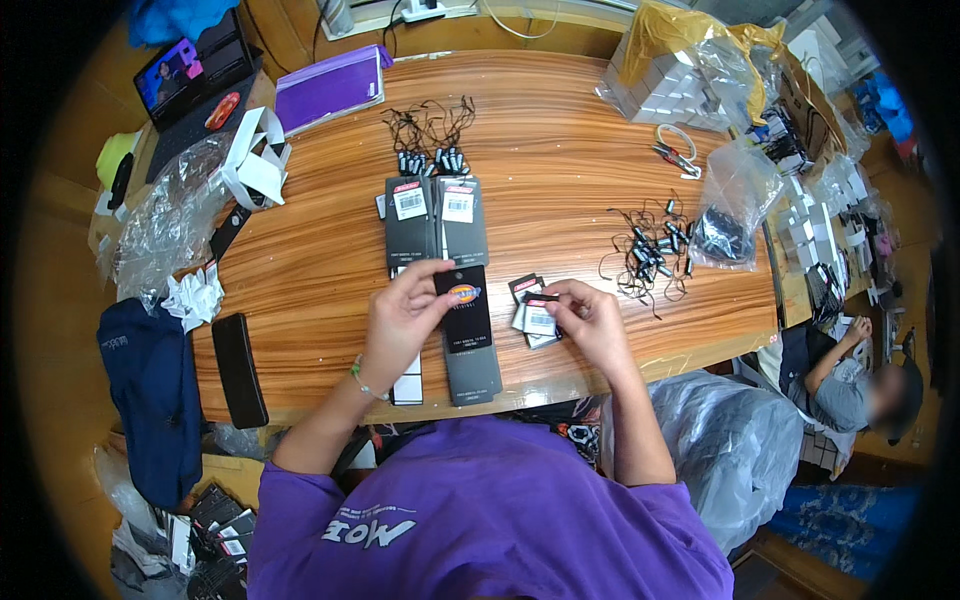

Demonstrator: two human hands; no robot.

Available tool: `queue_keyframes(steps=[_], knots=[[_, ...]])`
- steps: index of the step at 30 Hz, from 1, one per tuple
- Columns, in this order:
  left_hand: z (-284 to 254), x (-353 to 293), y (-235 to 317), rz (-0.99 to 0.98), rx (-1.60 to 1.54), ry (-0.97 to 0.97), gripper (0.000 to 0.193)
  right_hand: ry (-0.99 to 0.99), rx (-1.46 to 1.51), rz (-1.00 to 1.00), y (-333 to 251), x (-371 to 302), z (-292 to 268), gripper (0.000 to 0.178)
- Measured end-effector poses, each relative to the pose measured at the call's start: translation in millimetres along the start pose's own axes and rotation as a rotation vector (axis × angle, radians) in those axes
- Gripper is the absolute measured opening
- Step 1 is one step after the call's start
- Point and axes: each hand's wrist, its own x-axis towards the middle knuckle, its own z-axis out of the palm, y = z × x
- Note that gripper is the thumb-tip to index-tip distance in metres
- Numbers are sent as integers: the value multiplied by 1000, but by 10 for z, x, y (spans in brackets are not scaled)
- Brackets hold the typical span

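Left hand (404, 308) pinches black tag (468, 322) over grey tag stack (472, 374), apparently awaiting labels; right hand (598, 326) pinches small labelled card (541, 319) at tag's 3 o'clock. Twelve o'clock beyond: two labelled stacks (462, 236), corded fasteners (452, 162) at heads, seemingly done. Two o'clock: loose cords (664, 244), likely remaining.

You wear a short-sleeved purple top (520, 510), its cloth lightly creased. Observed on the front: bold white lettering (372, 533), with a line of much smaller print (372, 513) alongside it. Your left sleeve (290, 510) lies left of that lettering; your right sleeve (675, 515), well to its right, matches in purple. Beyond the lettering, your left wrist (374, 374) carries a thin bracelet (358, 372) (green, apparently beaded).
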Motion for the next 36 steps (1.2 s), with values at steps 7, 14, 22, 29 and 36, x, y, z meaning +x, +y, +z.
queue_keyframes(steps=[7,14,22,29,36], knots=[[-133,28,49,-122,-73,-10,37,40,-169,-105,65,83,-68,13],[-94,-5,63,-144,-45,-59,32,18,-371,-207,-3,70,-96,20],[-41,-5,44,-141,-45,-86,34,26,-85,-34,183,89,-161,22],[-27,-44,70,-155,-55,-100,35,33,142,-16,91,34,-169,34],[153,-169,136,-199,-162,-121,36,93,187,-346,-437,-200,410,32]])
